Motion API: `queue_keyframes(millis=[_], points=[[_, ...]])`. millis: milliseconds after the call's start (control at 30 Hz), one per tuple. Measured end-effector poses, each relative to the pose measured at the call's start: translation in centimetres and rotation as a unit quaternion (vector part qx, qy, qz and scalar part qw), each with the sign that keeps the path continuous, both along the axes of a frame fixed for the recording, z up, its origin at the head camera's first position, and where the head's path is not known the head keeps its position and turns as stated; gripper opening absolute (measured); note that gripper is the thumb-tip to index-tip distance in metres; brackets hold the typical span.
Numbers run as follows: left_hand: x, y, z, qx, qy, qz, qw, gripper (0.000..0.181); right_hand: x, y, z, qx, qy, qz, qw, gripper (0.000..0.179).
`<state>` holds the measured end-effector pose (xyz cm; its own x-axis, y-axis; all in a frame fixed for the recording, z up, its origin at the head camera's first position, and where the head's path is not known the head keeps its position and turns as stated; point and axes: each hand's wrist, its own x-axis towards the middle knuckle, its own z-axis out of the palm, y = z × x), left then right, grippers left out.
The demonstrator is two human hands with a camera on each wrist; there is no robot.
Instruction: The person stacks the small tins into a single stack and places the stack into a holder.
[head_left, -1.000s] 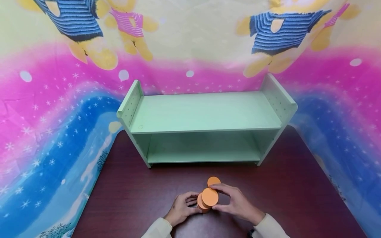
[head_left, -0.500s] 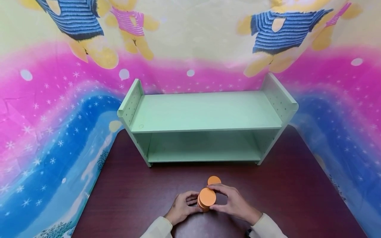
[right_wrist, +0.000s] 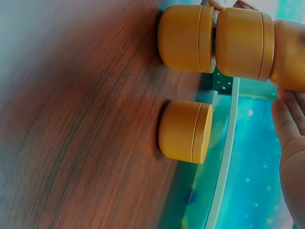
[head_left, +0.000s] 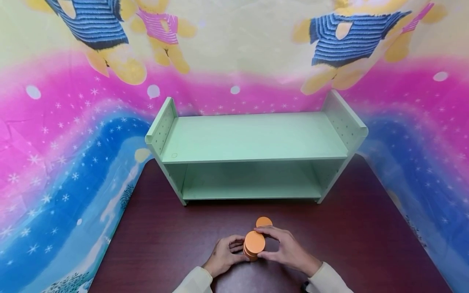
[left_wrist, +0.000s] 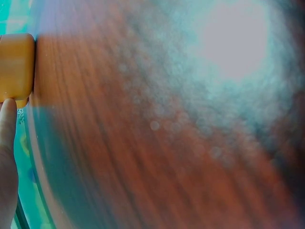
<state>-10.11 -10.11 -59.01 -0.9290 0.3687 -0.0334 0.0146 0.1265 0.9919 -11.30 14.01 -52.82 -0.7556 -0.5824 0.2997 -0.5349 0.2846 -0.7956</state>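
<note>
Three round, orange lidded jars stand one on another between the two hands. The right hand (head_left: 289,250) holds the top jar (head_left: 255,241) between thumb and fingers. The left hand (head_left: 224,254) curls round the side of the stack lower down, and its digit touches an orange jar (left_wrist: 16,67) in the left wrist view. Seen sideways in the right wrist view are the bottom jar (right_wrist: 183,38) and the middle jar (right_wrist: 242,43), with a thin gap between them. A fourth part of the group, a single jar (head_left: 264,221), stands apart just behind the stack.
A pale green two-tier shelf (head_left: 256,138) stands at the back of the dark red-brown table (head_left: 157,240). Behind it hangs a colourful cloth (head_left: 234,57) printed with bears and snowflakes, which also runs along both sides.
The right hand has brought the top jar slightly left, so it lines up more closely over the jars below. The left hand and the single jar have stayed in place.
</note>
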Motion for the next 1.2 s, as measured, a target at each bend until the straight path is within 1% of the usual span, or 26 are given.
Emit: queue_keyframes(millis=[100,233,433,667,900,1067,1200], points=[[0.0,0.0,0.0,0.002,0.007,-0.002,1.0000,0.046,0.0,-0.1,-0.1,-0.001,0.001,-0.001,1.0000,0.056],[0.0,0.0,0.1,0.002,0.005,-0.001,1.0000,0.046,0.0,-0.1,-0.2,-0.001,-0.001,-0.002,1.0000,0.056],[0.1,0.1,0.3,0.007,-0.007,0.004,0.9999,0.047,0.0,-0.1,-0.4,-0.004,0.003,-0.005,1.0000,0.056],[0.1,0.2,0.3,0.006,-0.025,0.010,0.9996,0.049,0.0,0.0,-0.4,-0.007,0.002,-0.001,1.0000,0.057],[0.1,0.1,0.2,0.005,-0.017,0.005,0.9998,0.048,0.2,0.4,-0.3,-0.024,-0.006,0.000,0.9997,0.064],[0.1,0.1,0.0,0.005,-0.005,0.001,1.0000,0.048,0.2,0.8,-0.4,-0.024,0.006,-0.004,0.9997,0.065],[0.1,0.0,0.0,0.003,-0.008,0.002,1.0000,0.048,0.1,1.1,-0.7,-0.027,0.022,-0.009,0.9994,0.064]])
